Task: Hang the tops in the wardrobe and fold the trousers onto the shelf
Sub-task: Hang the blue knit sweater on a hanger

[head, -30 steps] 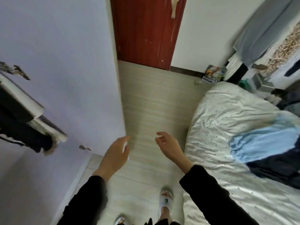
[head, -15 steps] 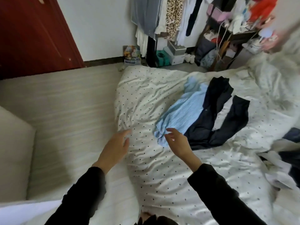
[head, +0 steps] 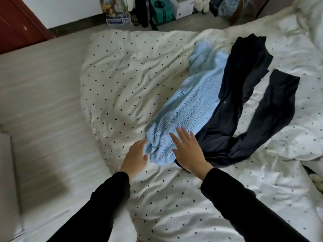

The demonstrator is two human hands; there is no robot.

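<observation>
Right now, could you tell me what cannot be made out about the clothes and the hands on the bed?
- Head view: the trousers' waist is hidden under the blue top and the right hand.
- The left hand's fingertips are motion-blurred at the top's hem; contact cannot be told.
- The wardrobe and shelf lie outside the frame.
- Items on the floor past the bed are cut off by the top edge.

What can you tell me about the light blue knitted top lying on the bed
The light blue top is an open-weave knit with ribbed lengthwise patterns, lying crumpled and stretched diagonally across the dotted white duvet. Its far end is bunched up. Along its right side it lies against the dark trousers. The left hand reaches its near hem, and the right hand, fingers spread, is over its near end.
</observation>
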